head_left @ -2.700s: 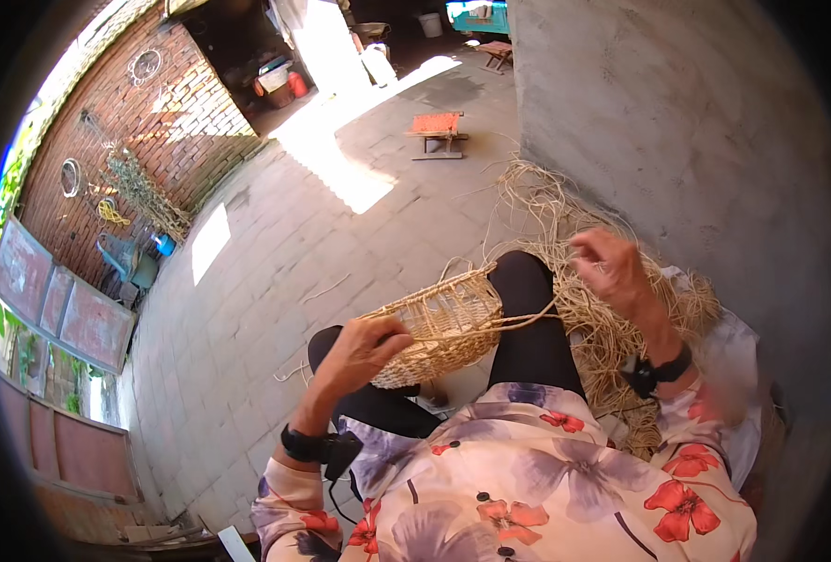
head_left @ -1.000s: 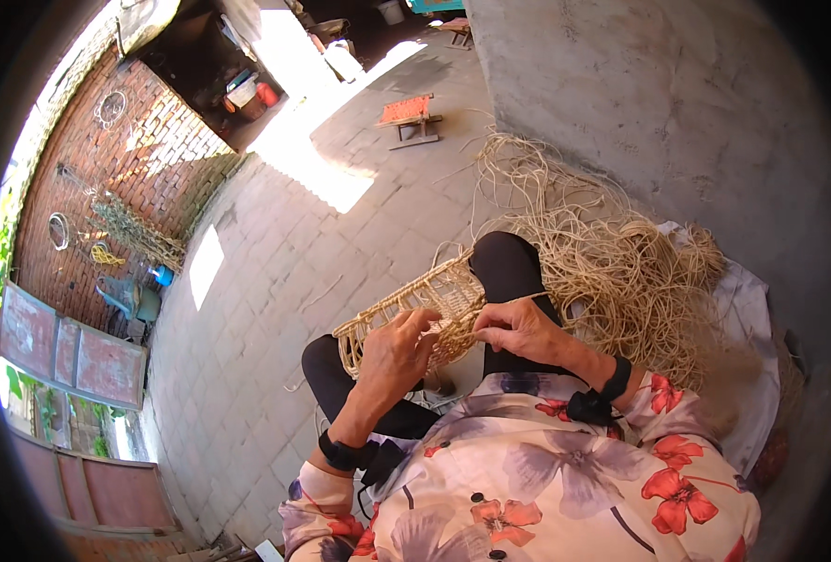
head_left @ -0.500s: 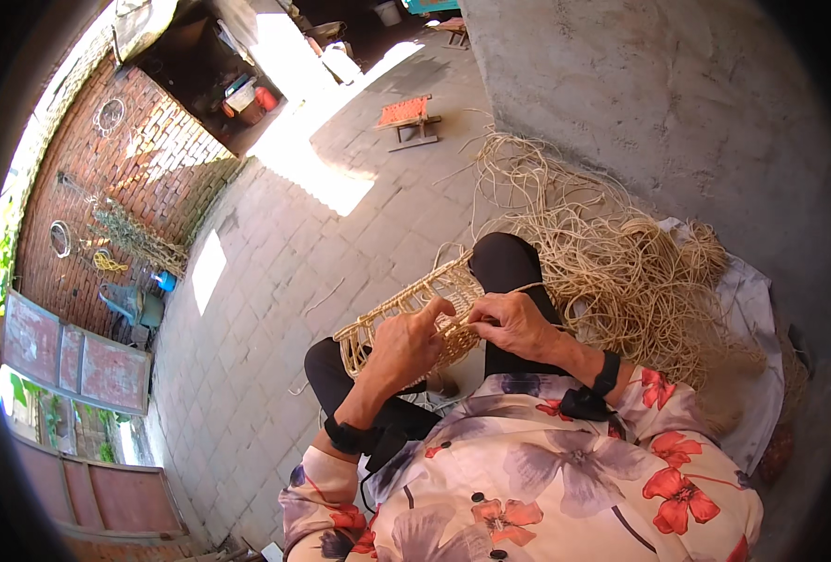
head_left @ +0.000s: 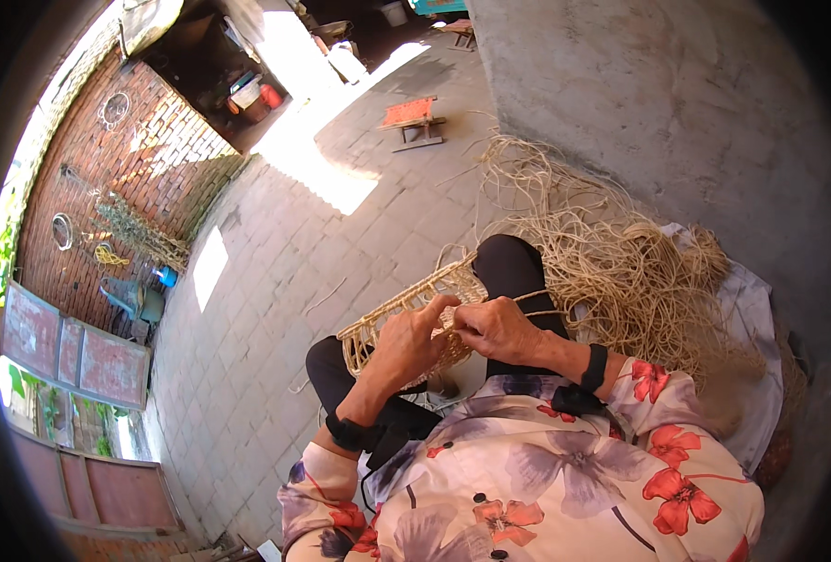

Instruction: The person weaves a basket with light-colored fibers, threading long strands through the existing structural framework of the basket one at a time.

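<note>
A paved courtyard floor point(head_left: 275, 272) of pale rectangular bricks spreads out below the seated person, with a bright patch of sun lying across its far part. A rough grey concrete wall point(head_left: 677, 103) rises along the right side, and a red brick wall point(head_left: 144, 178) runs down the left, its courses bending with the lens. Against the foot of the concrete wall, to the person's right, lies a big loose heap of straw-coloured rattan strands point(head_left: 621, 272), thin, wiry and tangled, partly over a pale cloth point(head_left: 752, 328). Far off on the paving, near the sunlit patch, stands a small low wooden stool point(head_left: 413, 117) with a reddish seat.

The person wears a flower-printed blouse point(head_left: 537, 487) and black trousers. Across the knees rests a half-woven wicker basket point(head_left: 392, 318), long and shallow, its side a close ribbed weave of the same pale strands; it tilts with its open rim toward the courtyard.

The left hand point(head_left: 411, 342) curls over the basket's near rim, fingers bent and pinching the weave. The right hand point(head_left: 495, 328) sits just beside it, touching it, fingers closed on a single thin strand point(head_left: 542, 298) that trails off toward the heap.
</note>
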Demonstrator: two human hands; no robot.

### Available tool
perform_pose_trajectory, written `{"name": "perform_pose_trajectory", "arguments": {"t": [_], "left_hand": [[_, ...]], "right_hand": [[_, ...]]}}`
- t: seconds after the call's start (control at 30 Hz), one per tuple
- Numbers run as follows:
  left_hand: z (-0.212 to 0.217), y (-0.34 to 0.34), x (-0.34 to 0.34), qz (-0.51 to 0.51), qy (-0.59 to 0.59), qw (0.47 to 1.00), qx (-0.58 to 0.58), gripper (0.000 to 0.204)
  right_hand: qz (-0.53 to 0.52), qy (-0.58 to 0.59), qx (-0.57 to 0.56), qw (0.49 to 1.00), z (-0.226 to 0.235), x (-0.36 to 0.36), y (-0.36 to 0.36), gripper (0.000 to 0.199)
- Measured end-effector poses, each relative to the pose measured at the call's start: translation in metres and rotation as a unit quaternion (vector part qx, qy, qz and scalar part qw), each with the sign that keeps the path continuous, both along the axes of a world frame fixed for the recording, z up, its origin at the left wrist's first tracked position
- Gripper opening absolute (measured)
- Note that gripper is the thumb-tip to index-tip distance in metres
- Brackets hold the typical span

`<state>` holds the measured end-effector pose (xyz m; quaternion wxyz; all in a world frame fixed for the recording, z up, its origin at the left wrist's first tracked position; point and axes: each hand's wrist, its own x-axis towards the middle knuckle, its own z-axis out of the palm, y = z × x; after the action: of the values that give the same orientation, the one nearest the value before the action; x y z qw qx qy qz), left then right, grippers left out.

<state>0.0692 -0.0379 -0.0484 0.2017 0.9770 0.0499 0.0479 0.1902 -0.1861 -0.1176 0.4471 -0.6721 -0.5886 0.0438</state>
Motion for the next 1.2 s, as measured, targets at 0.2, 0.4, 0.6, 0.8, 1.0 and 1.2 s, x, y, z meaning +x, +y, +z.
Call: {"name": "perform_pose_trajectory", "arguments": {"t": [0.2, 0.4, 0.6, 0.8, 1.0, 1.2], "left_hand": [[-0.003, 0.007, 0.004, -0.003, 0.039, 0.997, -0.069, 0.042], [0.003, 0.013, 0.008, 0.006, 0.058, 0.987, -0.150, 0.045], [0.007, 0.019, 0.016, 0.023, 0.114, 0.975, -0.187, 0.041], [-0.009, 0.034, 0.014, -0.042, 0.051, 0.973, -0.222, 0.039], [0.011, 0.021, -0.005, 0.062, 0.095, 0.951, -0.289, 0.034], [0.020, 0.005, -0.063, 0.055, -0.050, 0.919, -0.388, 0.016]], "right_hand": [[0.019, 0.013, -0.007, 1.000, 0.004, 0.002, -0.002, 0.012], [-0.010, -0.137, 0.074, 0.988, 0.022, 0.002, -0.005, 0.014], [0.052, -0.103, 0.061, 0.991, 0.019, -0.004, 0.002, 0.011], [0.072, -0.193, 0.039, 0.978, 0.023, -0.011, 0.012, 0.010], [0.078, -0.142, 0.061, 0.985, 0.021, -0.015, 0.016, 0.011], [0.120, -0.005, 0.165, 0.979, 0.097, -0.035, 0.032, 0.018]]}}
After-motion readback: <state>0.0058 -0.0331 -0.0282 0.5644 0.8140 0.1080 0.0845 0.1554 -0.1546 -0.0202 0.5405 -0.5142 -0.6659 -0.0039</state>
